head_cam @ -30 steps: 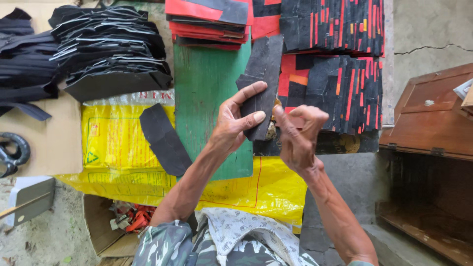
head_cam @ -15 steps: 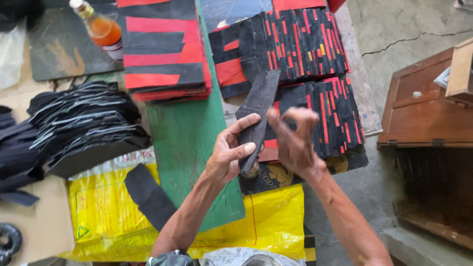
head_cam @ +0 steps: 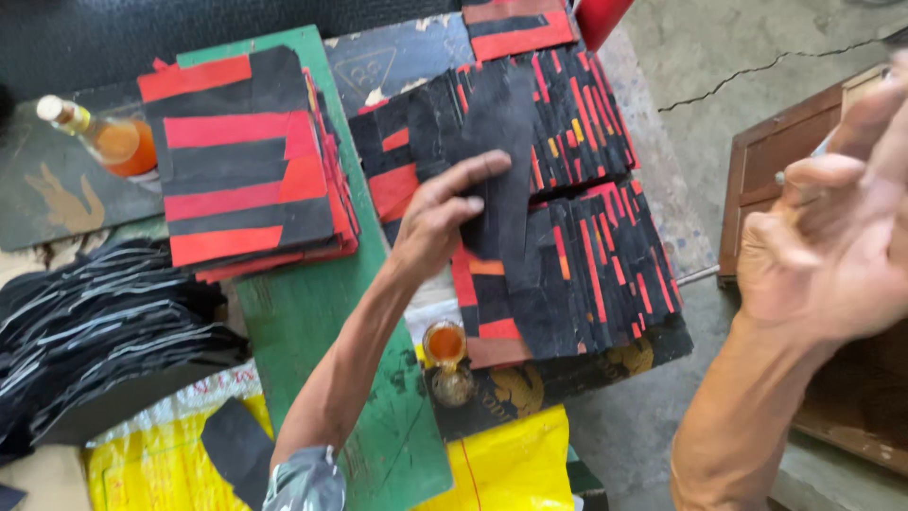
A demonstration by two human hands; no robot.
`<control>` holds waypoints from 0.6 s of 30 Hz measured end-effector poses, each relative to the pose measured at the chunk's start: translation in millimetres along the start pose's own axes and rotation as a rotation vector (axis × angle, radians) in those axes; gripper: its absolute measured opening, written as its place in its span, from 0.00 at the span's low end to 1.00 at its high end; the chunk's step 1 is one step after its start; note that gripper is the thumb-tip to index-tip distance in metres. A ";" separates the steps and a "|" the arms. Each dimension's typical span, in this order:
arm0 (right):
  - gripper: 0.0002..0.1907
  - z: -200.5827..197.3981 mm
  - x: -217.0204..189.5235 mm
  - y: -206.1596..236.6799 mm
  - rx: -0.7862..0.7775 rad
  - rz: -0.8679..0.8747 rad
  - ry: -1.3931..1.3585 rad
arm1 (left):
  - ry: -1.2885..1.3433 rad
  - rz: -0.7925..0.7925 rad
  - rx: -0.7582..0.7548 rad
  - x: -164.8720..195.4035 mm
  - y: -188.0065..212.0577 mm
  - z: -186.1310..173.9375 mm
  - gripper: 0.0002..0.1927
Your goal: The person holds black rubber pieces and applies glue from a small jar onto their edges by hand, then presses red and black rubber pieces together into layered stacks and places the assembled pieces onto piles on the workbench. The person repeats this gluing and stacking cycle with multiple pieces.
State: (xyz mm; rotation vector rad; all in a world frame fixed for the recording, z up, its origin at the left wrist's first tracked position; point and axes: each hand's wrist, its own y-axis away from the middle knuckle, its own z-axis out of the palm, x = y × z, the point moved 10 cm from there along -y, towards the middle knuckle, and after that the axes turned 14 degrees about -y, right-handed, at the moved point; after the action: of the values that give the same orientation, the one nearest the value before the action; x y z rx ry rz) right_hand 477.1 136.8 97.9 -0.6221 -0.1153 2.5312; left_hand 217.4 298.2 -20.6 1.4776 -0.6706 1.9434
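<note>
On the tiled black-and-red sheet (head_cam: 567,237), near its middle, a black strip (head_cam: 501,161) is pressed flat by the left hand (head_cam: 440,222), fingers spread, nothing gripped. Right hand (head_cam: 832,255) raised, open, empty. Black strips pile (head_cam: 95,331) left unlaid.

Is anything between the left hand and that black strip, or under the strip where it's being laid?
Nothing visible: the left hand already rests on the black strip, which lies flat on the red-and-black sheet pile.

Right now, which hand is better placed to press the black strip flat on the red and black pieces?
The left hand: its fingers already rest on the black strip over the red and black pieces. The right hand is raised, open and empty, off by the wooden box.
</note>
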 end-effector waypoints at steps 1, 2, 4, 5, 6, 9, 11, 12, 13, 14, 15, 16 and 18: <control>0.32 -5.5 -4.5 7.8 -0.013 -0.086 0.112 | -0.312 0.145 0.029 10.6 -24.0 -8.7 0.32; 0.31 -10.0 -8.8 16.9 -0.016 -0.173 0.225 | -0.365 0.179 0.108 10.8 -50.0 -23.0 0.30; 0.32 -15.8 12.5 37.2 -0.068 -0.281 0.499 | -0.544 0.266 0.289 14.6 -98.2 -50.5 0.27; 0.33 -20.6 29.6 49.2 -0.065 -0.261 0.601 | -0.671 0.314 0.393 18.0 -119.7 -63.8 0.26; 0.35 -23.6 47.8 60.8 -0.064 -0.241 0.703 | -0.662 0.334 0.443 16.7 -146.1 -74.5 0.26; 0.36 -33.8 86.0 83.2 -0.064 -0.162 0.912 | -0.722 0.402 0.529 6.0 -204.8 -93.2 0.26; 0.36 -41.5 99.4 95.1 -0.038 -0.131 0.936 | -0.786 0.418 0.582 -3.7 -233.4 -102.7 0.25; 0.36 -46.0 104.6 99.3 -0.025 -0.116 0.947 | -0.818 0.409 0.612 -9.2 -246.9 -106.0 0.25; 0.37 -49.1 108.6 103.8 -0.026 -0.111 0.962 | -0.850 0.395 0.641 -15.8 -257.2 -108.4 0.24; 0.37 -51.7 113.2 107.6 -0.027 -0.108 0.977 | -0.774 0.325 0.588 -28.4 -271.4 -112.5 0.25; 0.37 -54.8 115.8 110.4 -0.031 -0.105 0.994 | -0.698 0.256 0.535 -40.8 -284.1 -114.9 0.28; 0.37 -57.8 117.2 113.2 -0.028 -0.105 0.986 | -0.623 0.186 0.481 -54.2 -294.9 -114.9 0.30; 0.36 -62.3 120.0 118.0 -0.026 -0.100 0.963 | -0.658 0.185 0.479 -62.9 -304.6 -113.6 0.30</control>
State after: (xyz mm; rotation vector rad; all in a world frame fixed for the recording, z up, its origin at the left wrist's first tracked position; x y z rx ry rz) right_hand 358.9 94.5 -30.3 -1.6983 0.1632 1.8859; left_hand 374.2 579.1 -99.3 2.4842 -0.6494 1.8152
